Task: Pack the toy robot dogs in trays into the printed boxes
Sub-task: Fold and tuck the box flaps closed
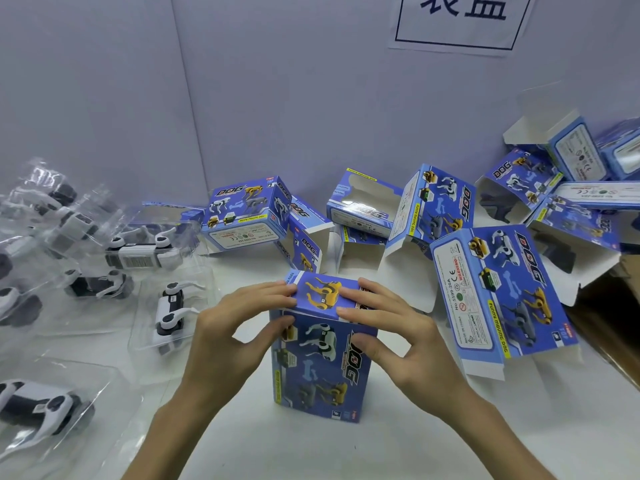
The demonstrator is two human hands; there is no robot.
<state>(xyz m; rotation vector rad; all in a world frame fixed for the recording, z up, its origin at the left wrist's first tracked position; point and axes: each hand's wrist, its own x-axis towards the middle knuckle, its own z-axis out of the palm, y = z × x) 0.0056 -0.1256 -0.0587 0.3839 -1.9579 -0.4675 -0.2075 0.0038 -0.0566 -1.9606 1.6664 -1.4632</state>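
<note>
A blue printed box stands on end in the middle of the white table, its top flap folded down. My left hand holds the box's upper left corner, fingers on the flap and thumb on the front face. My right hand holds the upper right corner the same way. White toy robot dogs in clear plastic trays lie to the left; the nearest tray is just left of my left hand, another lies farther back. What is inside the held box is hidden.
Several open printed boxes are heaped behind and to the right, the closest one lying flat beside my right hand. A closed box sits at the back. More trays with dogs fill the left edge. A paper sign hangs on the wall.
</note>
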